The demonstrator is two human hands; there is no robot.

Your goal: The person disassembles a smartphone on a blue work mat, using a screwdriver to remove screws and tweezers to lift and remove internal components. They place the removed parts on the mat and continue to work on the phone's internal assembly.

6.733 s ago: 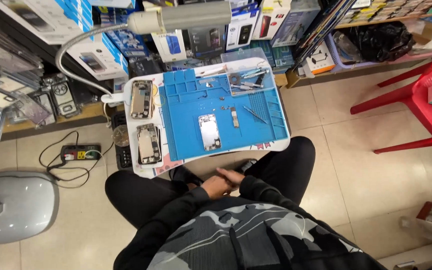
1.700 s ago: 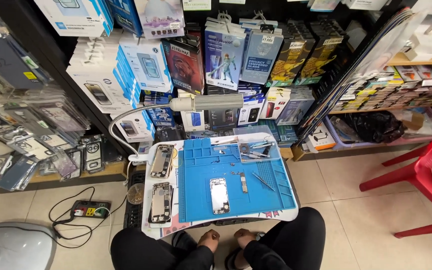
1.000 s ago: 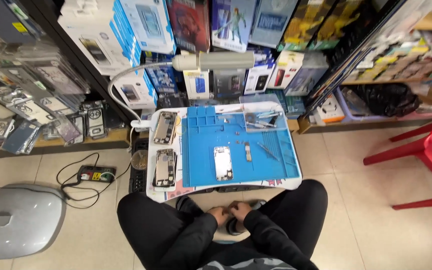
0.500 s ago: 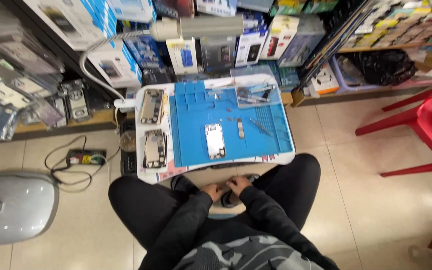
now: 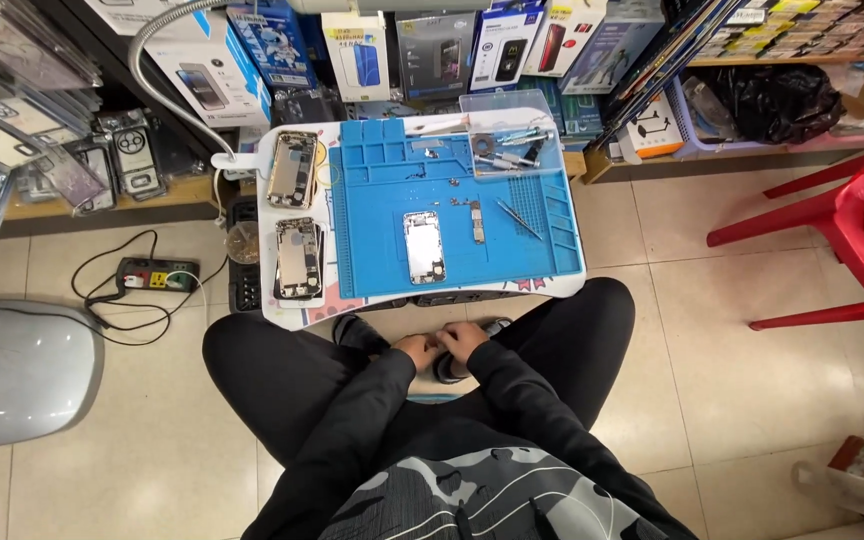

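My left hand [image 5: 417, 350] and my right hand [image 5: 462, 342] rest together between my knees, below the front edge of a small white table [image 5: 297, 312]. The fingers look curled and touching; whether they hold anything is too small to tell. On the table lies a blue work mat [image 5: 372, 240]. An opened phone body [image 5: 423, 246] sits in the mat's middle, with a small part [image 5: 477, 222] and tweezers [image 5: 518, 219] to its right. Two more opened phones [image 5: 293, 168] [image 5: 298, 258] lie left of the mat.
A clear tray of tools [image 5: 500, 150] stands at the mat's far right. A gooseneck lamp arm [image 5: 152, 60] rises at the left. Boxed goods fill shelves behind. A power strip [image 5: 157, 274], a grey appliance [image 5: 17, 365] and a red plastic chair [image 5: 842, 230] stand on the tiled floor.
The view has tilted and shifted a little; the table sits higher in frame. My hands stay together in my lap below the table edge.
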